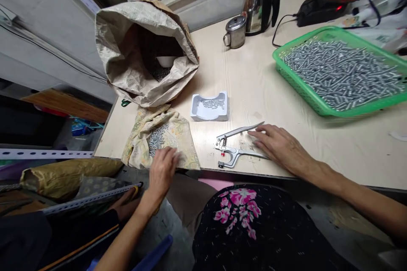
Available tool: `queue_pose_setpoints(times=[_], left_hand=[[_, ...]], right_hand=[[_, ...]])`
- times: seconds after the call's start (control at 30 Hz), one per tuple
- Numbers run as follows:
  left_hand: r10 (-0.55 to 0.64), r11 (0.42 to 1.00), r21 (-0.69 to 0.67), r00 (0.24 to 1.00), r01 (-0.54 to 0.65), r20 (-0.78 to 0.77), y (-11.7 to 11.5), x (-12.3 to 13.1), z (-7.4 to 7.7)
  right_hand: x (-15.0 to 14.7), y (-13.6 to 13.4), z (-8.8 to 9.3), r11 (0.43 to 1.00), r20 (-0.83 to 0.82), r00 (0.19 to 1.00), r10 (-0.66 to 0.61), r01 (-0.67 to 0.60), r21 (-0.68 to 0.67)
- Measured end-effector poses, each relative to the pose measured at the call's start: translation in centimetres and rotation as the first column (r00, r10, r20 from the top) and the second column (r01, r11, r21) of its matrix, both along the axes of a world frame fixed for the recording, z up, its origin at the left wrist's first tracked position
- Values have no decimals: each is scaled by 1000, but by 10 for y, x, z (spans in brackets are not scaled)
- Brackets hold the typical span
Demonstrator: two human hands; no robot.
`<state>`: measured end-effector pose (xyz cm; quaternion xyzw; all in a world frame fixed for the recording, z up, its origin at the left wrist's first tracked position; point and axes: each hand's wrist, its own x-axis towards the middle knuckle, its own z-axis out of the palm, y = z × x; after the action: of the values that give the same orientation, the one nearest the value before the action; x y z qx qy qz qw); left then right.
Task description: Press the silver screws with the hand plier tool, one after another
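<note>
Right hand (280, 146) flat on pliers (229, 151); left hand (163, 169) at cloth (143, 144).

Right fingers are spread over the pliers' handles, not closed round them. The pliers lie on the table (270, 80), near its front edge. Left fingertips are blurred, so cannot tell if they pinch anything. A small heap of pins (156, 139) lies just ahead of them. Beyond that are a tray (210, 108) with few pins and a sack (127, 42). The basket (349, 111), ahead and right of the right hand, is heaped. Judged by the piles, most pins sit there.

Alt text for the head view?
Right hand rests on a metal plier tool on a pale table; left hand touches a patterned cloth holding small metal pins. Behind: an open paper sack, a small tray, a green basket of pins.
</note>
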<state>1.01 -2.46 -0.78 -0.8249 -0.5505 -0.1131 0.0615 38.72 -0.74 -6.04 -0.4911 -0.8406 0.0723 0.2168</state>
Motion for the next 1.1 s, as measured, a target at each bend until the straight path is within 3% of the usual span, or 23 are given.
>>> queue_pose_setpoints(times=[0.07, 0.13, 0.2, 0.27, 0.4, 0.63, 0.7, 0.77, 0.83, 0.9, 0.93, 1.0, 1.1], left_hand=[[-205, 978, -8, 976, 207, 79, -15, 46, 2], [-388, 916, -62, 914, 397, 114, -25, 94, -5], [-461, 871, -125, 878, 476, 132, -26, 134, -18], [-441, 862, -197, 883, 467, 164, -22, 159, -33], [-417, 848, -253, 882, 465, 221, -17, 172, -49], [-390, 835, -288, 874, 468, 290, -27, 175, -43], [-395, 842, -262, 869, 473, 299, -27, 166, -37], [-325, 905, -185, 903, 384, 281, -25, 142, -27], [-117, 987, -84, 969, 138, 220, -22, 102, -16], [151, 988, -42, 986, -148, 65, -19, 55, -5], [229, 972, -53, 973, -230, -35, -18, 32, -1], [267, 947, -122, 940, -296, -212, -14, -6, 4], [153, 936, -253, 931, -244, -331, -8, -37, 1]], right_hand=[[2, 14, 2, 999, 35, 999, -41, 40, 25], [3, 26, 3, 999, 56, 998, -30, 29, 24], [2, 36, 3, 1000, 67, 997, 23, -23, -3], [2, 42, 2, 995, 79, 993, 92, -89, -36], [5, 53, 0, 982, 117, 977, 180, -173, -73], [10, 74, -1, 980, 18, 989, 150, -146, -138], [12, 68, 3, 984, -13, 991, 133, -134, -117], [14, 55, 7, 988, -53, 992, 119, -123, -94], [18, 36, 8, 981, -84, 986, 141, -151, -124], [20, 17, 5, 970, -165, 974, 158, -184, -159], [21, 8, 3, 963, -191, 967, 168, -202, -179], [19, -7, -2, 954, -209, 962, 177, -220, -204], [12, -20, -5, 958, -179, 970, 163, -199, -205]])
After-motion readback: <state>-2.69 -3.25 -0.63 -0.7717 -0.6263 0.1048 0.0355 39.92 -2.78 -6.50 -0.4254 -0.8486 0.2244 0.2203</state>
